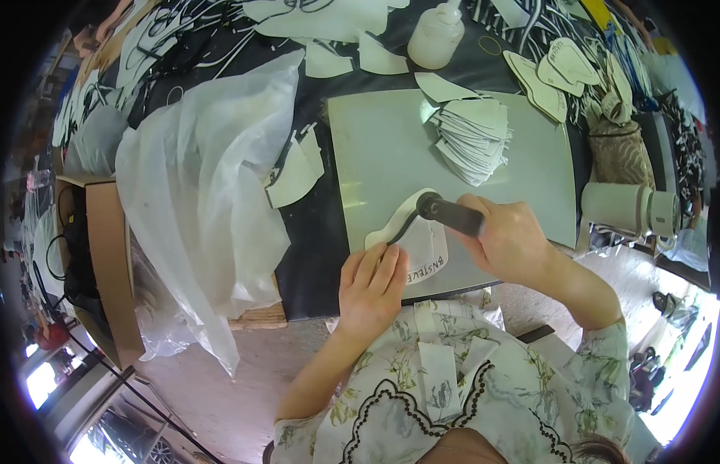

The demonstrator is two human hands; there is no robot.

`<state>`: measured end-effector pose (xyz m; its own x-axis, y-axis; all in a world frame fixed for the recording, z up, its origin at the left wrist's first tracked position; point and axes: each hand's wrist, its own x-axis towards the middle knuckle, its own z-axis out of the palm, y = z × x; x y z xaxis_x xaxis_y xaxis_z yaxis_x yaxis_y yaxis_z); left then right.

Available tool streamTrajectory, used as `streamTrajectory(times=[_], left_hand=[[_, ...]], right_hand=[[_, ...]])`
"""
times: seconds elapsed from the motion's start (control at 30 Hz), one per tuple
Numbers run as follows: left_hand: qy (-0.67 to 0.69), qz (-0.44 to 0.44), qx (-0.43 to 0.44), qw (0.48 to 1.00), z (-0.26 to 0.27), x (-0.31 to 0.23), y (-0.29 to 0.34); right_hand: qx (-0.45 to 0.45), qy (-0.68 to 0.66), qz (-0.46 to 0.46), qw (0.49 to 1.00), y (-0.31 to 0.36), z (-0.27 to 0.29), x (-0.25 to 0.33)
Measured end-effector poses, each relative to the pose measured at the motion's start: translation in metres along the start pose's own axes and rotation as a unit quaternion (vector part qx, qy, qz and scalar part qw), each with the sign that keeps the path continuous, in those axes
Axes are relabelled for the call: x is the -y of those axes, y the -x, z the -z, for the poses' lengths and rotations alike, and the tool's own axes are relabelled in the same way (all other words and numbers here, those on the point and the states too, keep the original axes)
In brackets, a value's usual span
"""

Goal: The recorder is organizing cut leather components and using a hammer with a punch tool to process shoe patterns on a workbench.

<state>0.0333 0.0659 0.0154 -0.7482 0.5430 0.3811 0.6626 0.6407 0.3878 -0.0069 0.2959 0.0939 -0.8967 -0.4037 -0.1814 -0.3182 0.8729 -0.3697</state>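
My right hand (pixel 511 238) is closed round a dark hand tool with a thick cylindrical handle (pixel 462 217). Its rounded end (pixel 429 205) rests over the edge of a curved white piece (pixel 400 217) with a dark strip along it; the exact tool kind is unclear. Below the tool, a pale piece with handwriting (pixel 433 255) lies against the curved one. My left hand (pixel 371 290) has its fingers stretched out flat on the near left end of these pieces, pressing them to the grey board (pixel 522 166). The left fingertips partly cover the pieces.
A fanned stack of white pieces (pixel 474 135) lies on the board's far part. Beyond it stands a white bottle (pixel 436 35). A clear plastic bag (pixel 213 170) drapes over the left side, beside a cardboard box (pixel 112 263). At right are cream templates (pixel 565 66) and a pale flask (pixel 627 209).
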Motion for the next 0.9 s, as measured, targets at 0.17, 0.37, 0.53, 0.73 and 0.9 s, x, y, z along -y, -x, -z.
streamTrajectory(times=[0.17,0.37,0.53,0.73,0.9], left_hand=[[0.024,0.039,0.012,0.999,0.005,-0.004,-0.020],[0.052,0.155,-0.046,0.985,-0.013,-0.008,-0.050],[0.036,0.128,-0.066,0.989,-0.024,-0.010,-0.045],[-0.010,0.063,-0.073,0.995,-0.030,-0.009,-0.046],[0.008,0.056,-0.050,0.997,-0.029,-0.009,-0.043]], right_hand=[[0.069,0.060,-0.026,0.995,0.003,-0.010,-0.004],[0.074,0.045,-0.017,0.996,0.002,-0.016,-0.007],[0.068,0.027,-0.009,0.997,0.002,-0.010,-0.018],[0.031,0.032,0.028,0.999,-0.010,0.009,-0.022],[0.089,0.052,0.021,0.994,-0.018,0.009,-0.019]])
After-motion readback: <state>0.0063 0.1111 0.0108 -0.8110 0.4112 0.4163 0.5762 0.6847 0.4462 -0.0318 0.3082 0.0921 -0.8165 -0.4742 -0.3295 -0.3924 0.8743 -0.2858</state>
